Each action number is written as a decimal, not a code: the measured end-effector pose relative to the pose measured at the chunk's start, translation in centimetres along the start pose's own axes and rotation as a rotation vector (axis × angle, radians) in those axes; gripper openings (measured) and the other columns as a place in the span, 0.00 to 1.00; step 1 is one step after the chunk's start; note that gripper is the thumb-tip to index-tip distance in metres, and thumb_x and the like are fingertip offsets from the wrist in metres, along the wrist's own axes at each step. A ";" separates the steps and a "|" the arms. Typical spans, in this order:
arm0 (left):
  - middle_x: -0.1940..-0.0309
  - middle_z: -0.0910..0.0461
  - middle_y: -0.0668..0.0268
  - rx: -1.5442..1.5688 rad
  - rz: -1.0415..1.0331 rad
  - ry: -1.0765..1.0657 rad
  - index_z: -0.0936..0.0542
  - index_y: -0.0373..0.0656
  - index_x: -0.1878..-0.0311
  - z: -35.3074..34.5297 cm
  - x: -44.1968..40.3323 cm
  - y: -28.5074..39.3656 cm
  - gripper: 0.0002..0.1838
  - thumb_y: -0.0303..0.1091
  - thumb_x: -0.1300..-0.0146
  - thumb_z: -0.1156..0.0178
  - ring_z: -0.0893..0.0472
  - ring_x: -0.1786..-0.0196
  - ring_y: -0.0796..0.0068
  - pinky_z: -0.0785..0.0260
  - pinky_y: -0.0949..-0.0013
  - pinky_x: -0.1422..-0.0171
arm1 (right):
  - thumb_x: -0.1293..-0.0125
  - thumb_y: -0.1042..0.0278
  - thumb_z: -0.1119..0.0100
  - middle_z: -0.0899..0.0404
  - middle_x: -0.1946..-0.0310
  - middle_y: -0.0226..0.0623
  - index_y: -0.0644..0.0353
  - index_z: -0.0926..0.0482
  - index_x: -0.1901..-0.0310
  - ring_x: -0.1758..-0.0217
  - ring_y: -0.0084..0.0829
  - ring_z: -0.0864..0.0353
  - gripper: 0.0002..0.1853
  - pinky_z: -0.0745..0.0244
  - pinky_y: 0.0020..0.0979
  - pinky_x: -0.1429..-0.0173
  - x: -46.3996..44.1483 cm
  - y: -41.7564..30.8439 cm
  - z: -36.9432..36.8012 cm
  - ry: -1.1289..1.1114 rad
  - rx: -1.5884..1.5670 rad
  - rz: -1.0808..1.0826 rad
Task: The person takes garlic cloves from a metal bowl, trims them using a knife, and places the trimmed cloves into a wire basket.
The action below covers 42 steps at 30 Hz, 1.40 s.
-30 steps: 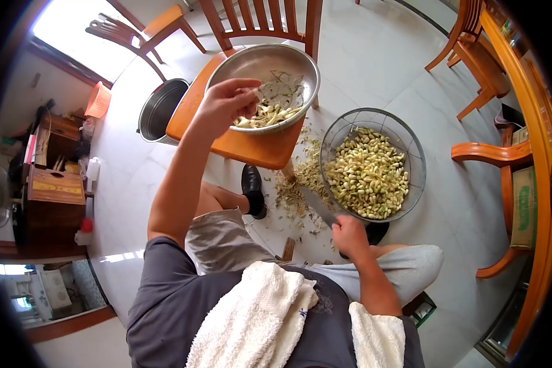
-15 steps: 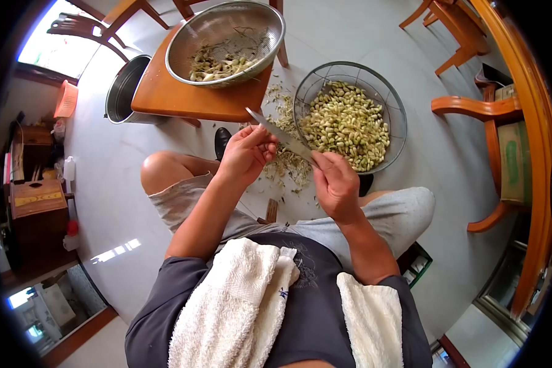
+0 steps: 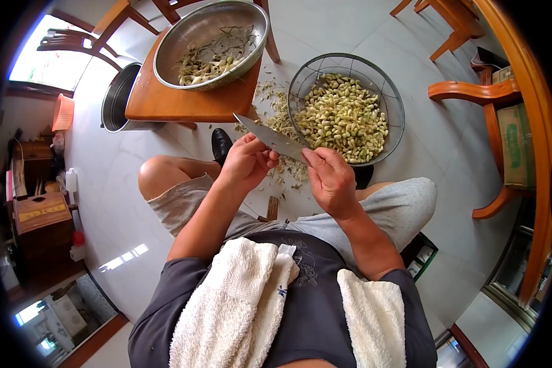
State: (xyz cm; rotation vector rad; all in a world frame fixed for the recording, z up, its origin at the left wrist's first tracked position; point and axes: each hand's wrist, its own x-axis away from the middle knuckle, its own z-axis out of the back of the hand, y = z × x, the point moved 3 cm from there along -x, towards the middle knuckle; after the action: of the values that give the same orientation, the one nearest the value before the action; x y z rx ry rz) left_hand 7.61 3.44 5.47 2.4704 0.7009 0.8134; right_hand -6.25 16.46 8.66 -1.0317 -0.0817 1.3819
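Observation:
My right hand [image 3: 331,178] is closed on a knife [image 3: 276,141], whose blade points up and left. Under the blade, my left hand [image 3: 249,162] has its fingers pinched together; whatever they hold is too small and hidden to name. A metal colander [image 3: 259,56] with long-stemmed bulbs [image 3: 207,69] stands on the wooden chair seat [image 3: 184,107]. To the right on the floor, a wire basket [image 3: 394,92] holds a heap of pale green, peeled bulbs [image 3: 343,119]. Trimmed scraps [image 3: 277,110] lie on the floor between chair and basket, partly behind the knife.
A dark metal bucket [image 3: 118,101] stands left of the chair. My bent knees flank a small piece of wood [image 3: 272,208]. An orange basket [image 3: 63,112] and a wooden box [image 3: 42,211] are at the left. Wooden table legs and a carton [image 3: 516,147] are at the right.
My left hand has come down from the colander, and my right hand has raised the knife to meet it. The view has shifted, with the colander now higher and further left.

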 end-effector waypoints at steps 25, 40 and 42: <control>0.61 0.22 0.62 0.114 0.079 -0.251 0.29 0.39 0.45 0.6 0.1 1.3 0.14 0.34 0.29 0.51 0.22 0.64 0.74 0.30 0.72 0.62 | 0.42 0.72 0.40 0.22 0.71 0.45 0.64 0.19 0.60 0.68 0.42 0.21 0.09 0.28 0.34 0.63 1.1 4.0 -2.1 -0.144 -0.270 -0.551; 0.64 0.21 0.65 -0.026 -0.057 -0.046 0.23 0.38 0.50 2.1 -1.9 2.4 0.11 0.29 0.34 0.43 0.23 0.63 0.76 0.30 0.70 0.56 | 0.41 0.74 0.41 0.21 0.71 0.42 0.65 0.19 0.59 0.69 0.34 0.21 0.09 0.29 0.30 0.64 1.0 3.8 -1.4 -0.102 -0.361 -0.573; 0.65 0.22 0.68 0.009 -0.044 -0.106 0.24 0.39 0.52 3.1 -2.3 2.4 0.10 0.29 0.34 0.44 0.24 0.64 0.78 0.31 0.73 0.59 | 0.41 0.74 0.42 0.21 0.70 0.41 0.65 0.19 0.59 0.69 0.34 0.21 0.09 0.29 0.30 0.63 1.0 3.9 -1.3 -0.098 -0.353 -0.566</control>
State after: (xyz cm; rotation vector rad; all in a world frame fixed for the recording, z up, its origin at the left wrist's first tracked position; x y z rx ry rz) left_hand 8.78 -0.51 3.61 2.4766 0.7194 0.6597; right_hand -8.15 16.00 4.92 -1.1171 -0.6608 0.9111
